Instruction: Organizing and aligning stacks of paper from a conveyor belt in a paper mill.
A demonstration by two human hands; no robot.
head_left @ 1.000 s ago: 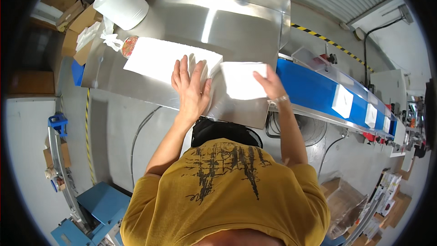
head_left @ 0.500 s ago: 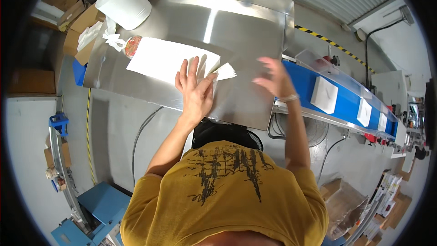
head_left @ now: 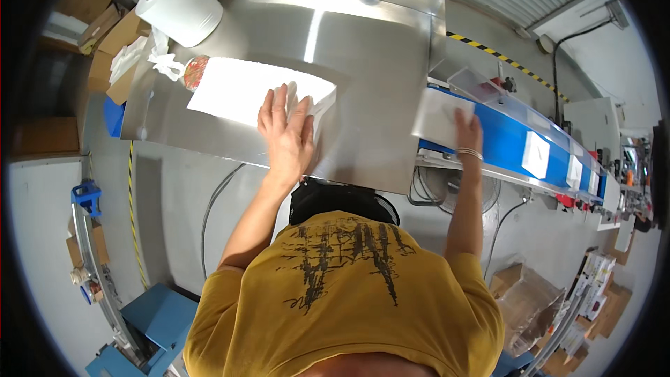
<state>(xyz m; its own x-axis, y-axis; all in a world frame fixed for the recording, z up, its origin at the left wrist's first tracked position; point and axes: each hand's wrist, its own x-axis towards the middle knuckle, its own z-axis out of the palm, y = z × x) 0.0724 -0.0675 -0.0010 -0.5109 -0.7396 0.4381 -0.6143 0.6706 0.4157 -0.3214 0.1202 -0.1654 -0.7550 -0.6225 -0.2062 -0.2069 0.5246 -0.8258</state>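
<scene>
A long white row of what look like flat paper pieces [head_left: 234, 94] lies on the steel table, packed side by side. My left hand [head_left: 287, 132] rests against its right end with fingers stretched and holds nothing. At the row's left end sits a rounded red-patterned thing [head_left: 195, 72] beside a knotted white strip [head_left: 166, 65]. On the right, my right hand [head_left: 469, 134] grips the right side of a flat white piece [head_left: 441, 117], which is blurred by motion. That piece spans the table's right edge and the start of the blue conveyor belt [head_left: 494, 129].
Several white pieces [head_left: 536, 155] lie spaced along the belt, beside a clear plastic guard [head_left: 478, 87]. A big white paper roll [head_left: 183, 7] stands at the table's far left. Cardboard boxes [head_left: 118, 52] are beyond that side. A fan [head_left: 481, 195] stands under the conveyor.
My right hand has moved right from the table to the belt's start, where a white piece now lies under it. The small flap beside my left hand is gone. The belt's pieces have shifted away.
</scene>
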